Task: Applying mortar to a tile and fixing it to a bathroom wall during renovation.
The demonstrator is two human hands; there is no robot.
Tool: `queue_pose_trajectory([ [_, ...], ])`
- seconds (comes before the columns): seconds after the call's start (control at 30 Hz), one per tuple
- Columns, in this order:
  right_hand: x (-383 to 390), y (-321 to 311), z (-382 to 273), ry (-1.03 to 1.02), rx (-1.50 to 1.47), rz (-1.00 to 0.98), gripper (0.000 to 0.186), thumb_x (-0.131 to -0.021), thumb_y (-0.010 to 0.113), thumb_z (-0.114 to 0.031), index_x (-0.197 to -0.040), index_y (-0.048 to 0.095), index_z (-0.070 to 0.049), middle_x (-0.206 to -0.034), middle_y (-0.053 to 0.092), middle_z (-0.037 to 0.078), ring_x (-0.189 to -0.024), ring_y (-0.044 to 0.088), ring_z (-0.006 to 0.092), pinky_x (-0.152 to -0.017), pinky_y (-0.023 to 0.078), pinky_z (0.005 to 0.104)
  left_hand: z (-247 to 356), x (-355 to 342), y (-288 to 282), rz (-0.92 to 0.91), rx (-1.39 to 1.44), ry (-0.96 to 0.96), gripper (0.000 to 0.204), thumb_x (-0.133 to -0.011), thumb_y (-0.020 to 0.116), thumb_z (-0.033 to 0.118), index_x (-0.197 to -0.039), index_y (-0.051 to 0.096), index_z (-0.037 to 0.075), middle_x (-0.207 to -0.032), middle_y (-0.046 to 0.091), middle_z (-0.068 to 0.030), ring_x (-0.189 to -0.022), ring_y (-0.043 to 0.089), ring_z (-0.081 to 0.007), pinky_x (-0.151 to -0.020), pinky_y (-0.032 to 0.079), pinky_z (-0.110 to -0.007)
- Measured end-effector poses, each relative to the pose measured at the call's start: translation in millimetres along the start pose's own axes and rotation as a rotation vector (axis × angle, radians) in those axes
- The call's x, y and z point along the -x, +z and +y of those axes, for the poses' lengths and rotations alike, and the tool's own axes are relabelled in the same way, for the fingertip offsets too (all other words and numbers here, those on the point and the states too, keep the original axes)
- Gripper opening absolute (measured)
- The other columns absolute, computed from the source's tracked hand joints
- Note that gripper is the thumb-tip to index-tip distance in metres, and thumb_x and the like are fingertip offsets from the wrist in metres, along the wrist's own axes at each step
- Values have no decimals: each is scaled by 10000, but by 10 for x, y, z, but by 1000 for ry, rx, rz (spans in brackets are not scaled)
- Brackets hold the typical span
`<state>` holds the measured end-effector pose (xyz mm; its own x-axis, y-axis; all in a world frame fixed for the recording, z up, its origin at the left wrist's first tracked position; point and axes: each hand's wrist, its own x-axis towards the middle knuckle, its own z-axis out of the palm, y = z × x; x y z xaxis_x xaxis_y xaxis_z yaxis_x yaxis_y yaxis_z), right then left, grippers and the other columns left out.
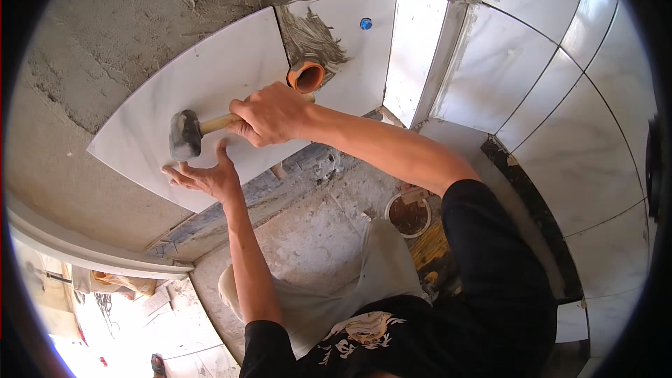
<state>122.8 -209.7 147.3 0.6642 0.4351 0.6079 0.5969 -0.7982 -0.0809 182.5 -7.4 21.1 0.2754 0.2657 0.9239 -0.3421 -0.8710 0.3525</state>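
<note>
My right hand (271, 113) is closed round the wooden handle of a rubber mallet (186, 134). The mallet's dark head is over a large white tile (231, 49) on the wall; whether it touches the tile cannot be told. Just below the mallet head, my left hand (210, 179) rests on the same tile with its fingers spread. An orange pipe end (306, 77) sticks out beside the tile's right edge. Right of it, a second white tile (364, 63) carries a grey smear of mortar and a small blue cap (366, 24).
Bare grey mortar wall (126, 28) surrounds the tile above and to the left. Finished white tiles (504, 70) cover the wall at right. A round bucket (409, 214) stands on the rough floor (301, 238) near my knee. A door frame (91, 245) curves along the lower left.
</note>
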Motion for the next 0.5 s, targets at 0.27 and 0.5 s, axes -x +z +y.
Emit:
queue_pose_trajectory([
  [0.27,-76,-138,79,134,-63,-44,418,-940,580,-494,-896,664,-87,-689,687,153,-666,693,368,-605,546,491,12,-97,-112,-121,-63,-79,1198,-620,910,540,-1514,270,66,-1583,167,-273,-1462,177,-492,-1153,179,-670],
  [0.5,61,-378,231,155,-9,-154,435,-970,544,-489,-951,702,-85,-711,694,161,-701,702,358,-645,558,471,-185,-51,-218,-156,-87,-184,1372,-515,931,611,-1551,197,91,-1560,111,-334,-1465,128,-494,-1125,275,-655],
])
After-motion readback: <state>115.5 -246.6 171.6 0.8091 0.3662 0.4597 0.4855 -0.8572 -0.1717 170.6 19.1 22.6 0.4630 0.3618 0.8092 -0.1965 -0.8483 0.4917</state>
